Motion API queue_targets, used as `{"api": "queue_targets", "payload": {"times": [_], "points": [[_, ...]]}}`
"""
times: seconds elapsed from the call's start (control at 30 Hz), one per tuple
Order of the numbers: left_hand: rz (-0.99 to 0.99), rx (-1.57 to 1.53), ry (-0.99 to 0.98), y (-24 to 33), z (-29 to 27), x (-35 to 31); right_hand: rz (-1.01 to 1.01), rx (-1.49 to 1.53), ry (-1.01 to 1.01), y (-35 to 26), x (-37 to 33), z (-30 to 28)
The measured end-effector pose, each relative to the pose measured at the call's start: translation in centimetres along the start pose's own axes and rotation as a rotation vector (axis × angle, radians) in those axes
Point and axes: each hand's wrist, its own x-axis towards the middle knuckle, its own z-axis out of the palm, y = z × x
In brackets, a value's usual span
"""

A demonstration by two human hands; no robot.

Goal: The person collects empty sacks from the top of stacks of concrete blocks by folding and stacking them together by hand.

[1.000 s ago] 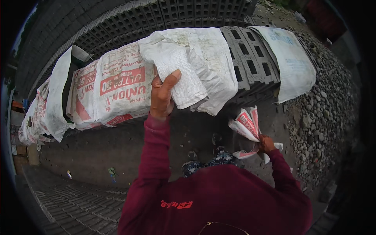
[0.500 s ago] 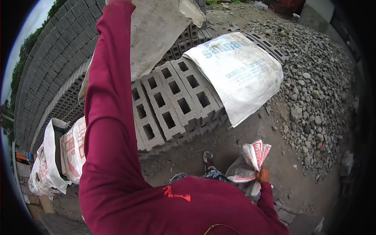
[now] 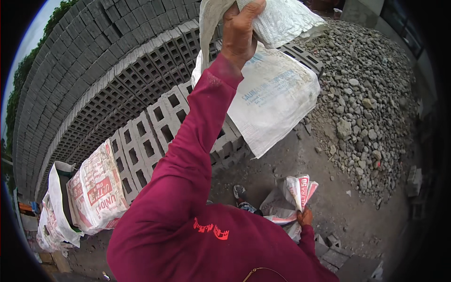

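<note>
My left hand (image 3: 238,34) is raised far out in front, closed on a whitish woven sack (image 3: 286,21) that hangs over the far part of the block row. Under and beside it, a flat white sack with blue print (image 3: 277,89) lies draped over the hollow concrete blocks (image 3: 150,134). Low on my right side, my right hand (image 3: 305,217) grips a bunched white and red cement sack (image 3: 296,195), which hangs beside my leg.
At the left, red-printed sacks (image 3: 98,188) cover the near end of the block row. Tall stacks of blocks (image 3: 84,66) rise behind. A gravel heap (image 3: 371,117) spreads on the right, and loose broken blocks (image 3: 333,254) lie near my right arm.
My left arm has swung to the right, carrying the whitish sack off the nearer blocks and toward the printed one. The right hand keeps its hold on the cement sack.
</note>
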Motion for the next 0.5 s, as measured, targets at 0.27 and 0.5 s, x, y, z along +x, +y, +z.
{"api": "queue_targets", "payload": {"times": [0.27,0.5], "points": [[-0.695,-0.034,0.421,-16.4,2.8,-27.4,0.058,0.043,0.013,-2.3,-0.4,-0.9],[-1.629,0.033,0.254,-10.9,0.0,-35.0,0.043,0.030,0.017,-2.3,-0.6,-0.1]]}}
